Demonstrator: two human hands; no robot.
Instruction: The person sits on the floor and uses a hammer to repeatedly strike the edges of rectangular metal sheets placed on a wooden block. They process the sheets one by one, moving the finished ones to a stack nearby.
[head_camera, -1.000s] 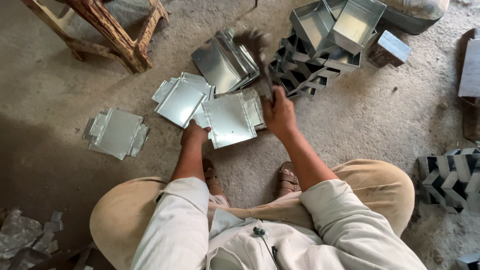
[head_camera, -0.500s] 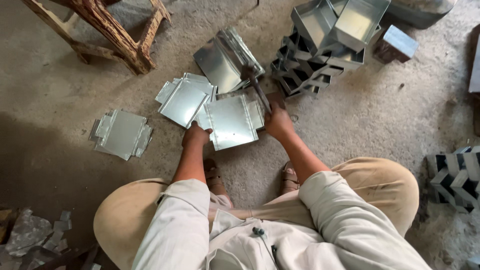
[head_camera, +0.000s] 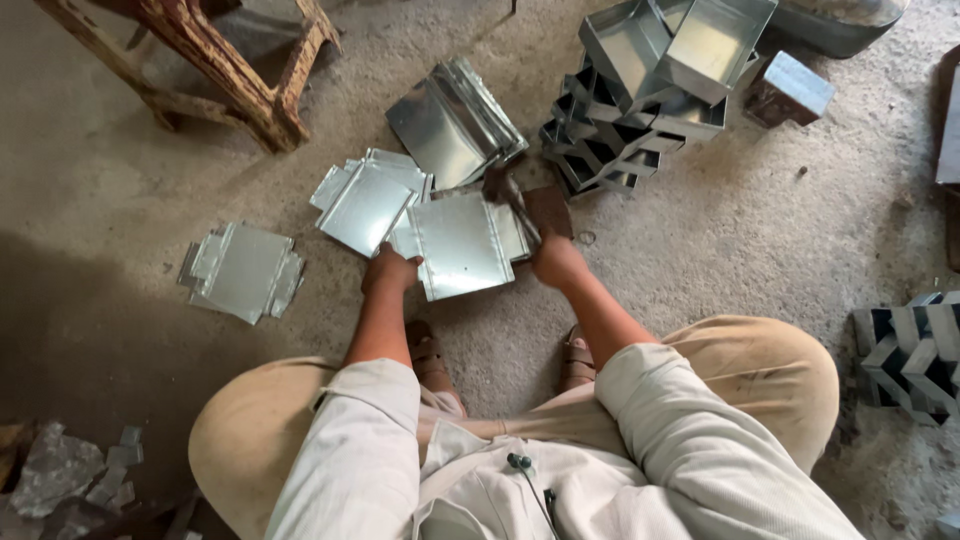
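Two hands work one cut metal sheet (head_camera: 460, 243) lying on the concrete floor (head_camera: 720, 240): left hand (head_camera: 392, 270) pinches its near-left edge, right hand (head_camera: 556, 262) grips a hammer (head_camera: 515, 198) over the right flap. Judging by this, flap-bending is underway; the next strike needs the sheet pinned flat. Finished trays (head_camera: 670, 60) sit far right.

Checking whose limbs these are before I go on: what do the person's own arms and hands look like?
Both arms wear loose, pale off-white sleeves pushed up near the elbows, leaving the forearms bare. The left hand and right hand are bare: no gloves, and no watch or rings that I can make out.
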